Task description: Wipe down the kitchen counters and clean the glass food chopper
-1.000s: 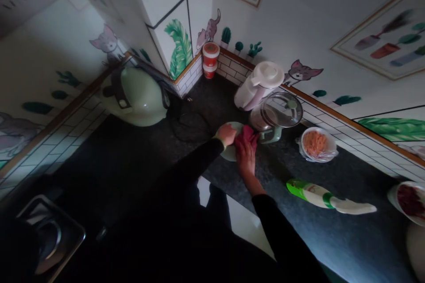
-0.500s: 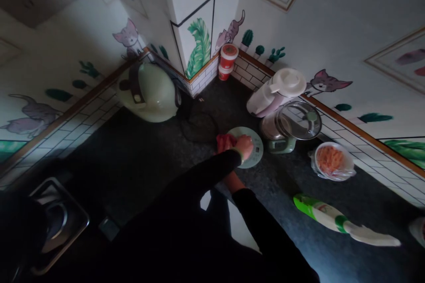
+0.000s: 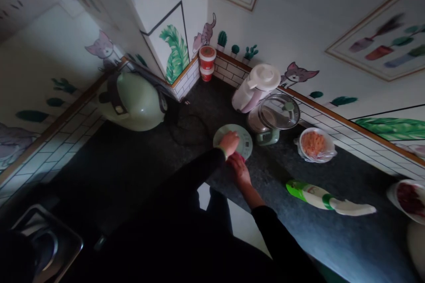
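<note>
A round pale green appliance base (image 3: 241,133) with a small control panel lies on the dark counter. My left hand (image 3: 229,142) is on top of it, fingers curled down against its surface; the fingertips are hard to see. At the near edge of the base, my right hand (image 3: 240,170) is closed on a pinkish-red cloth (image 3: 235,158), which is partly hidden under the fingers. A glass pot (image 3: 256,120) with a green handle and a tilted glass lid (image 3: 279,111) stands just right of the base.
A white jug (image 3: 255,88) stands behind the pot. To the right are a plastic-wrapped bowl of orange food (image 3: 313,143), a green-and-white bottle (image 3: 312,195) lying down, and a bowl of dark red food (image 3: 410,198). A green rounded appliance (image 3: 139,101) and stacked red tubs (image 3: 207,59) stand behind.
My right hand has come from the far left side of the base, under my left arm, round to its near edge with the cloth. My left hand stays on the base. The view has shifted right.
</note>
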Motion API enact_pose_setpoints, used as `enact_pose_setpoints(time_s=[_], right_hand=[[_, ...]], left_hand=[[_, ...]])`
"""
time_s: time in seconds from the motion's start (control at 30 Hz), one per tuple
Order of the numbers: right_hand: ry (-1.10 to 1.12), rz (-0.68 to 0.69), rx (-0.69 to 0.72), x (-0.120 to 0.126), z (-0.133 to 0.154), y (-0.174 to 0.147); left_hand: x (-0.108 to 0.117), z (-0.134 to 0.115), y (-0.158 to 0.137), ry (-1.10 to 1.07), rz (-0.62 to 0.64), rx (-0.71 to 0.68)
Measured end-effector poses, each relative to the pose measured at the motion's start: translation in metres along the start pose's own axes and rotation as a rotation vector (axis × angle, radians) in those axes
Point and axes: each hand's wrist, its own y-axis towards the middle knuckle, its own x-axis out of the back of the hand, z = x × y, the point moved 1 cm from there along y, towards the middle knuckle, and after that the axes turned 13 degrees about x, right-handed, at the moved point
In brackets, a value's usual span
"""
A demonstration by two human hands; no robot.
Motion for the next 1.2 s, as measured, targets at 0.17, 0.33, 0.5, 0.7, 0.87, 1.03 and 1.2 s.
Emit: enact_pose_setpoints(time_s=[0.17, 0.33, 0.5, 0.7, 0.87, 1.03, 1.2], right_hand=[[-0.067, -0.135, 0.004, 0.016, -0.028, -0.025], [-0.113, -0.209, -0.132, 0.006, -0.039, 0.007], [-0.150, -0.184, -0.156, -0.003, -0.060, 0.057], [-0.220, -0.206, -0.205, -0.018, -0.035, 0.042], [-0.186, -0.148, -0.246, -0.032, 0.006, 0.014], [-0.121, -0.045, -0.081, -0.017, 0.006, -0.007], [-0.070, -0.051, -0.025, 0.010, -0.027, -0.026]], left_hand=[[0.008, 0.023, -0.014, -0.049, -0.002, -0.007], [-0.001, 0.047, -0.035, -0.313, -0.048, -0.020], [-0.009, 0.047, -0.033, -0.349, -0.040, 0.004], [-0.007, 0.042, -0.034, -0.321, -0.067, 0.026], [-0.004, 0.042, -0.034, -0.316, -0.074, 0.039], [0.003, 0.040, -0.036, -0.283, -0.051, -0.002], [0.003, 0.040, -0.039, -0.267, -0.055, -0.049]])
